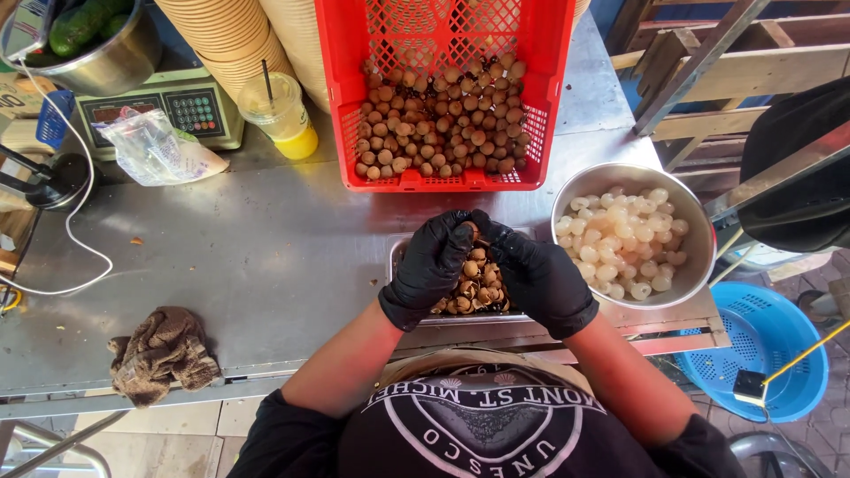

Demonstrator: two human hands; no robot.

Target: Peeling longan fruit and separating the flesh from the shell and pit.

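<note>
Steel tabletop (266, 257) runs under everything we handle. Our left hand (431, 265) and right hand (538, 276), both in black gloves, meet fingertip to fingertip, pinched together on one brown fruit (470, 232). We hold it right above the tray (396, 252) of shells (474, 288), so it seems broken husk can drop straight in.

Straight ahead stands the red crate (443, 93), tilted toward us with unpeeled fruit piled at its near edge, within easy reach past the tray. Just right of the right hand sits the bowl (699, 232) of pale peeled flesh, close enough for a short drop.

Off to the left lie a crumpled rag (164, 352), a clear bag (155, 146), a scale (181, 106), a plastic cup (282, 115) with yellow drink and a straw, and a white cable (75, 226) looping across the steel. Stacked paper bowls (235, 35) lean behind the cup. A blue basket (766, 341) rests lower at right.

Nothing lies between our hands and the crate or bowl; the left-side clutter is well apart
</note>
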